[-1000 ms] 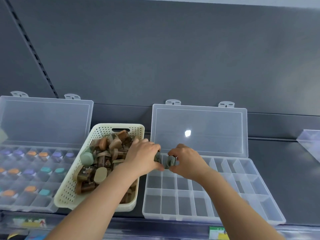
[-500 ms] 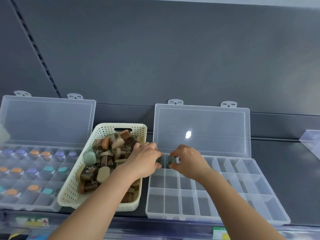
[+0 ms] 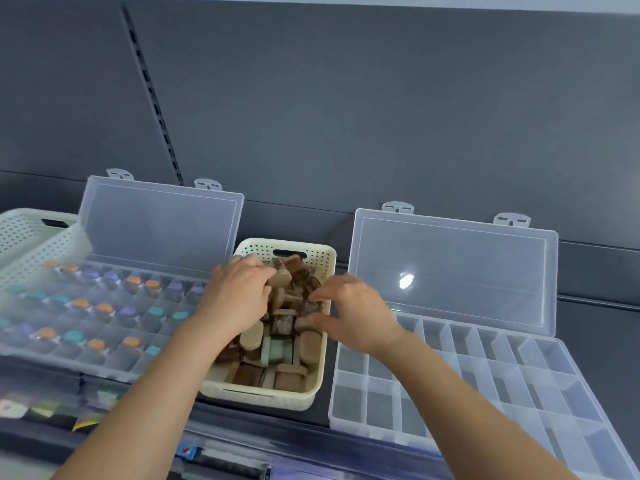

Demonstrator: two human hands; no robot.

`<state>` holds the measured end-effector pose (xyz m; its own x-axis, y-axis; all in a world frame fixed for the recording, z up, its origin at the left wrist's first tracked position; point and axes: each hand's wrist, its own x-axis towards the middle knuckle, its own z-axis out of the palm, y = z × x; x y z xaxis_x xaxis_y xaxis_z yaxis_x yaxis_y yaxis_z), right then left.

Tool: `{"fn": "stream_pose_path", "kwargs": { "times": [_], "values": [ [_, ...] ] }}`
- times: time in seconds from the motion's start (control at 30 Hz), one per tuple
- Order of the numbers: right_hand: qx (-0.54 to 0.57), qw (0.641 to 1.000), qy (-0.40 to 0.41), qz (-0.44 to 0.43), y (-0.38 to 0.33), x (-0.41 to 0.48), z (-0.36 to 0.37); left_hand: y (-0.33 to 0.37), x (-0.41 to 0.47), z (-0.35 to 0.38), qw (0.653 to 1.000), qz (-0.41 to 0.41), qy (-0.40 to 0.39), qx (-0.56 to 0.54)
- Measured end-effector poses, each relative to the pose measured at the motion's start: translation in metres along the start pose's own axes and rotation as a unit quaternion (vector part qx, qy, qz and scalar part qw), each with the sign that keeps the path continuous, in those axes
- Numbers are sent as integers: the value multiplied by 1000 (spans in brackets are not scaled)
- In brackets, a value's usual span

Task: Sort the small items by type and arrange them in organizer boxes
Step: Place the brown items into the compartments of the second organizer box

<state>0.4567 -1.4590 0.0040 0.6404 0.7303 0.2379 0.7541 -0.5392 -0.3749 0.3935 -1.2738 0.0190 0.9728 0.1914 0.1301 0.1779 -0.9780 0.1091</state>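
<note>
Brown, tan, mint small items (image 3: 282,351) heaped in cream basket (image 3: 263,396) between left organizer box (image 3: 159,230) and right organizer box (image 3: 381,407), both open.

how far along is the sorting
Done: many compartments of the left box hold capped items in orange, purple and teal. In hand: the left hand and right hand are both in the basket, fingers among the brown and beige items; whether either grips one is unclear. Left: the basket is piled with them, and the visible compartments of the right box are empty.
</note>
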Motion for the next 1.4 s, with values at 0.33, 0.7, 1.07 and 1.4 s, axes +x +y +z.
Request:
{"fn": "stream_pose_path", "kwargs": {
  "times": [0.33,0.7,1.07,1.4],
  "values": [
    [-223,972,-77,12,-29,19,33,-29,-15,22,994,-51,-8,96],
    [-87,991,-64,82,-29,27,27,-28,-8,16,997,-70,-6,-33],
    [143,977,69,145,-16,14,2,-7,0,6,894,-28,-47,-444],
    [151,955,95,236,31,-31,-30,64,11,2,936,30,-93,-338]
  ]
}}
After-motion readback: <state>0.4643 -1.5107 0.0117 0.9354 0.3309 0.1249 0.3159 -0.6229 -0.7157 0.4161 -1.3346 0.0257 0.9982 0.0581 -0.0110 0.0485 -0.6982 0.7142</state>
